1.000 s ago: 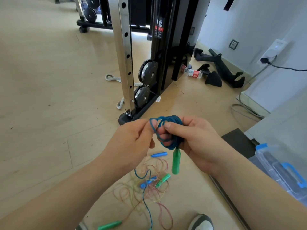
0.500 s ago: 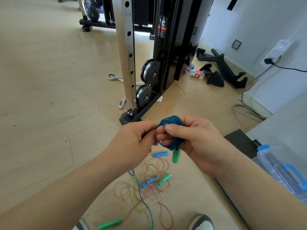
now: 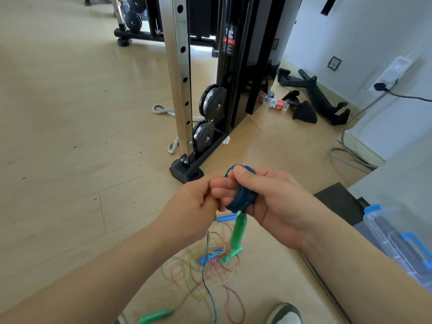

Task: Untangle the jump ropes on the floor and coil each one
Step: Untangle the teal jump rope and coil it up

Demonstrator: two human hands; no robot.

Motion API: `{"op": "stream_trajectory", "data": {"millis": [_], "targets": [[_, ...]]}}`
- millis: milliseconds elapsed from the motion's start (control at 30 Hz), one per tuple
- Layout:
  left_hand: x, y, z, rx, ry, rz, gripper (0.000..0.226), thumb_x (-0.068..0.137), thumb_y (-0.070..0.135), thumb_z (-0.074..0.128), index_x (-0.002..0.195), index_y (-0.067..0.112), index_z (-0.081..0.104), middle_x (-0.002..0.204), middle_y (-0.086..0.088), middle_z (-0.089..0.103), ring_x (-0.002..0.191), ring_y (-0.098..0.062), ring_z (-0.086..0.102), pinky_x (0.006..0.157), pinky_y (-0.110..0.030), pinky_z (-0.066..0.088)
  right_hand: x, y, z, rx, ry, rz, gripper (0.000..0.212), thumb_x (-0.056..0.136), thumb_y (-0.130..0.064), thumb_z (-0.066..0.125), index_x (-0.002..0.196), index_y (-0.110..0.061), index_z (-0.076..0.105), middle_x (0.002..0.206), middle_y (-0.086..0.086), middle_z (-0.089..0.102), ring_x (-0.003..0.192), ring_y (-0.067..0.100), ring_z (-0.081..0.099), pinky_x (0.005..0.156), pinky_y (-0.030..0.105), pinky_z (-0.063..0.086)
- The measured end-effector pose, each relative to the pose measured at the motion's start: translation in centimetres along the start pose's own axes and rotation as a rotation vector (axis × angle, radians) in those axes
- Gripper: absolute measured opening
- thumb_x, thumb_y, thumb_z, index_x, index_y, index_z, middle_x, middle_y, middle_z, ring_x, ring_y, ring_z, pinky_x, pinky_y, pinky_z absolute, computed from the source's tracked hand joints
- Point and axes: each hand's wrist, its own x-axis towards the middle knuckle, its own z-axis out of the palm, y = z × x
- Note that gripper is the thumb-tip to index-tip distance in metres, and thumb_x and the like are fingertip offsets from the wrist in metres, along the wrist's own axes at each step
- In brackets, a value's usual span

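Wood floor [image 3: 70, 113], gym room: rack [image 3: 182, 90] far centre, bin [image 3: 397, 239] at near right edge, open floor left. The right hand [image 3: 275, 202] grips the blue coil [image 3: 243, 197] (green handle [image 3: 238, 232] dangling); the left hand [image 3: 194, 206] pinches its strand [image 3: 207, 244]. The tangle [image 3: 194, 274] lies below on the floor. Coil tighter than a second ago.

Your left hand [image 3: 191, 206] and right hand [image 3: 275, 202] meet before you, touching. The coil [image 3: 242, 195] sits in your right hand, with 1 handle [image 3: 238, 232] hanging below it. A strand [image 3: 205, 265] drops from your left hand into the tangle [image 3: 210, 277] on the floor [image 3: 70, 136] beneath. The weight machine [image 3: 180, 78] stands behind, and the box [image 3: 397, 242] is at your right.
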Motion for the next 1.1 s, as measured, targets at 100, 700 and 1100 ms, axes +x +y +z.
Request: {"op": "stream_trajectory", "data": {"millis": [100,700,1100], "targets": [[-0.3,-0.3,1.4,0.088,-0.052,-0.074,0.027,0.106,0.018,0.041,0.094,0.023,0.065,0.072,0.009,0.070,0.054,-0.007,0.057,0.068,-0.039,0.058,0.3,0.2,0.1,0.092,0.132,-0.037,0.021,0.101,-0.018,0.061,0.098,0.002,0.068,0.105,0.021,0.078,0.096,0.031,0.072,0.089,0.038,0.059],[0.1,2.2,-3.8,0.116,0.120,0.296,0.011,0.086,0.025,0.081,0.080,0.023,0.072,0.067,0.012,0.070,0.057,0.001,0.060,0.055,-0.008,0.041,0.5,1.9,0.8,-0.654,0.121,-0.046,0.034,0.110,-0.028,0.039,0.099,-0.023,0.071,0.098,-0.002,0.076,0.093,0.008,0.068,0.079,0.020,0.053],[0.2,-1.6,-2.1,0.168,-0.114,-0.126,0.026,0.107,0.030,0.045,0.089,0.023,0.063,0.069,0.002,0.071,0.051,-0.009,0.050,0.056,-0.028,0.050,1.2,-0.2,0.3,0.162,0.169,-0.123,0.022,0.110,-0.018,0.042,0.110,-0.003,0.058,0.112,0.021,0.076,0.097,0.030,0.073,0.081,0.033,0.054]]}}
